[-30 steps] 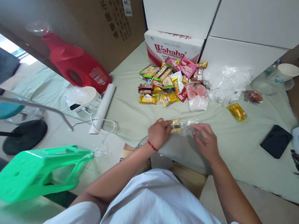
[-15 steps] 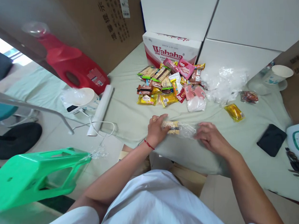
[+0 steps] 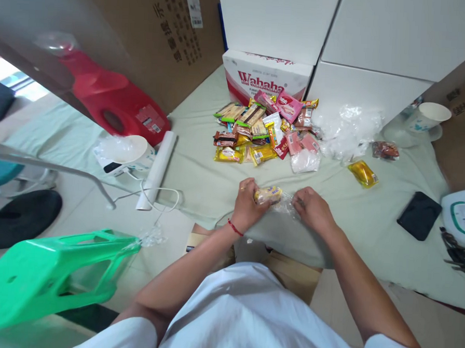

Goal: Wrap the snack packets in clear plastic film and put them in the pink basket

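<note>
Between my hands, over the near edge of the cloth-covered table (image 3: pixel 200 188), is a small yellow packaged snack (image 3: pixel 269 194) inside a clear plastic bag (image 3: pixel 287 204). My left hand (image 3: pixel 250 203) is closed around the snack's left end, a red cord on its wrist. My right hand (image 3: pixel 312 209) has its fingers pinched on the loose right end of the bag. Beyond them lies a pile of wrapped snacks (image 3: pixel 254 126) in yellow, brown, green and pink packaging, up against a white and red Wahaha box (image 3: pixel 267 74).
Right of the pile are crumpled clear bags (image 3: pixel 347 130), a yellow packet (image 3: pixel 363 174), a dark red packet (image 3: pixel 385 150), a black phone-like object (image 3: pixel 419 216) and a paper cup (image 3: pixel 428 117). On the left are a red jug (image 3: pixel 115 103), a white roll (image 3: pixel 157 170), a cable and a green stool (image 3: pixel 56 274).
My right hand has moved left, closer to my left hand, and the bag between them is bunched up. The snack has turned, now showing a yellow and blue printed side.
</note>
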`<state>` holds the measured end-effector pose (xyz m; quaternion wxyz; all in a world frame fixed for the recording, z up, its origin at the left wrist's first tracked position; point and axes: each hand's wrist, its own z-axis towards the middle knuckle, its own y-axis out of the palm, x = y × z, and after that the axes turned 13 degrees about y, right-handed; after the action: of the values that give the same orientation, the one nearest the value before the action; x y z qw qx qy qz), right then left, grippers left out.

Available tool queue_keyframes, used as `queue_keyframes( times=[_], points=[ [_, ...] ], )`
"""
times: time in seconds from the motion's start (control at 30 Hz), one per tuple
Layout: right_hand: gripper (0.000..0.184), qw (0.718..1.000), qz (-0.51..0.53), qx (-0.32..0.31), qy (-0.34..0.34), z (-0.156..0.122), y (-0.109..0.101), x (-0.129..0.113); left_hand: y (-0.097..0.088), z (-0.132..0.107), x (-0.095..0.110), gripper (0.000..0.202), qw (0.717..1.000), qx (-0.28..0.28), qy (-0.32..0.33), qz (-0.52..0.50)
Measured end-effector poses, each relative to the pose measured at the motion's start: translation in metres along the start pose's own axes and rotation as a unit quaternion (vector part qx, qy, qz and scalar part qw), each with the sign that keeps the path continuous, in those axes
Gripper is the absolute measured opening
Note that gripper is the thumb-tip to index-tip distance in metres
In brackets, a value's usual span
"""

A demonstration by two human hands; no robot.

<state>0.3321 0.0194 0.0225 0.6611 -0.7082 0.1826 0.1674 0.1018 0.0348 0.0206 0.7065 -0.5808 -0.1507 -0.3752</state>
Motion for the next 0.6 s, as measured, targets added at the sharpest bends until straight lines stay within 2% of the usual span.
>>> queue_keyframes(
  times=[0.07, 0.13, 0.17, 0.2, 0.27, 0.3, 0.33, 0.37, 0.47, 0.53, 0.6],
  points=[
    [0.014, 0.995, 0.095, -0.028, 0.025, -0.018, 0.004, -0.014, 0.009, -0.007, 0.013, 0.024, 0.999, 0.014, 0.031, -0.001],
    [0.017, 0.964, 0.254, -0.050, 0.060, -0.034, 0.014, -0.028, 0.020, -0.013, 0.024, 0.017, 0.997, 0.015, 0.068, 0.033],
    [0.019, 0.931, 0.350, -0.060, 0.087, -0.041, 0.020, -0.035, 0.025, -0.016, 0.029, 0.015, 0.994, 0.013, 0.092, 0.053],
    [0.023, 0.885, 0.444, -0.070, 0.119, -0.046, 0.026, -0.040, 0.029, -0.019, 0.032, 0.014, 0.990, 0.008, 0.121, 0.067],
    [0.032, 0.775, 0.599, -0.082, 0.183, -0.053, 0.036, -0.046, 0.036, -0.025, 0.034, 0.018, 0.981, -0.015, 0.184, 0.060],
    [0.035, 0.725, 0.650, -0.080, 0.211, -0.055, 0.039, -0.047, 0.038, -0.028, 0.033, 0.024, 0.974, -0.033, 0.219, 0.040],
    [0.036, 0.687, 0.683, -0.074, 0.236, -0.056, 0.040, -0.046, 0.039, -0.030, 0.032, 0.032, 0.966, -0.053, 0.253, 0.013],
    [0.036, 0.662, 0.701, -0.066, 0.256, -0.057, 0.040, -0.045, 0.040, -0.033, 0.031, 0.043, 0.957, -0.072, 0.280, -0.018],
    [0.037, 0.634, 0.713, -0.036, 0.298, -0.058, 0.034, -0.040, 0.042, -0.036, 0.031, 0.072, 0.936, -0.106, 0.317, -0.106],
    [0.038, 0.631, 0.713, -0.026, 0.305, -0.060, 0.028, -0.035, 0.045, -0.033, 0.036, 0.086, 0.914, -0.119, 0.350, -0.169],
    [0.039, 0.641, 0.705, -0.014, 0.304, -0.062, 0.019, -0.024, 0.048, -0.027, 0.043, 0.095, 0.878, -0.132, 0.397, -0.233]
  ],
)
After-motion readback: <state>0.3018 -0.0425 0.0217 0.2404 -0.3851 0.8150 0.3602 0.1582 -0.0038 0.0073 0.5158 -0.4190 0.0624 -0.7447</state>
